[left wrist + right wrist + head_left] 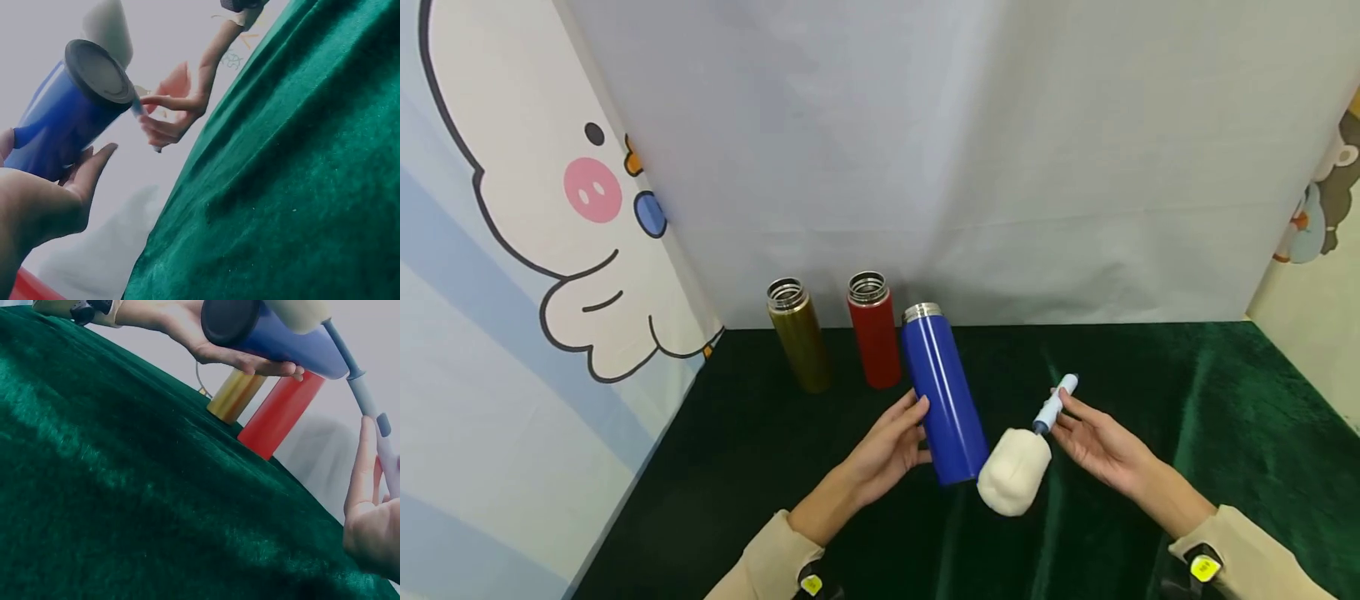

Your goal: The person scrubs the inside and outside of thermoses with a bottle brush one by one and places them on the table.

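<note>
My left hand (887, 450) grips a blue bottle (946, 400) around its lower half, holding it tilted above the cloth. Its steel mouth points up and away, and its dark base (103, 72) shows in the left wrist view. In my right hand (1101, 446) is a bottle brush, pinched by its pale blue handle (1057, 403) between thumb and fingers. The brush's white sponge head (1015, 472) points down toward me and overlaps the blue bottle's bottom edge in the head view.
A gold-green bottle (801, 337) and a red bottle (875, 333) stand uncapped near the back edge of the dark green velvet cloth (1150, 375). Behind them hangs a pale curtain (1037, 167). A cartoon-printed panel (512, 317) borders the left side.
</note>
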A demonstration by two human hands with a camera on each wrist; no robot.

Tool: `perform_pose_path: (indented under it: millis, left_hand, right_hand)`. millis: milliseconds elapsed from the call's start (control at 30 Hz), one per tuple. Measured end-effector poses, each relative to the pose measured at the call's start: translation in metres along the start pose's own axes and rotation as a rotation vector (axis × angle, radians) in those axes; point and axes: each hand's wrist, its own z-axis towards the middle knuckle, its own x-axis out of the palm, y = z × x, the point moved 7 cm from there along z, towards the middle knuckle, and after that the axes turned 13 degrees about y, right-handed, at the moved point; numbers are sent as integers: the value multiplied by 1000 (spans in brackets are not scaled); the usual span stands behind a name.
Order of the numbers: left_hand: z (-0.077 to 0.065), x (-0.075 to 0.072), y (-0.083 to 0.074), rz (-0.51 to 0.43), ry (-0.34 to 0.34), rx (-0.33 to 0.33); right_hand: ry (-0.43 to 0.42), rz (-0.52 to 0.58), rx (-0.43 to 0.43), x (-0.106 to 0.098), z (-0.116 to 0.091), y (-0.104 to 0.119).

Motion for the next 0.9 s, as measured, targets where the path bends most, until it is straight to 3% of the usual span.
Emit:
perform_pose_path:
  millis: [67, 133, 267, 433, 500, 600, 733, 900]
  left_hand:
    - [0, 1, -1, -1, 8, -4]
    - [-1, 3, 0, -8, 24, -16]
    - [-1, 10, 4, 37, 54, -58]
    - [-3, 15, 9, 87, 47, -93]
    - [-2, 15, 8, 66, 48, -62]
    - [-1, 12, 3, 10, 27, -6]
    - [0, 3, -2, -44, -24, 19]
    - [1, -2, -4, -61, -44, 14]
  right_hand:
    - [-2, 3, 0, -1, 2, 0]
    - [-55, 11, -18, -2, 5, 3]
    - [-170, 54, -129, 5, 13, 19]
    - [-178, 139, -246, 21, 22, 37]
    - [-181, 132, -227, 22, 20, 36]
    - [-178, 96, -134, 16, 16, 24]
    - [-75, 51, 3, 5, 9, 5]
    - [24, 23, 39, -1, 4, -2]
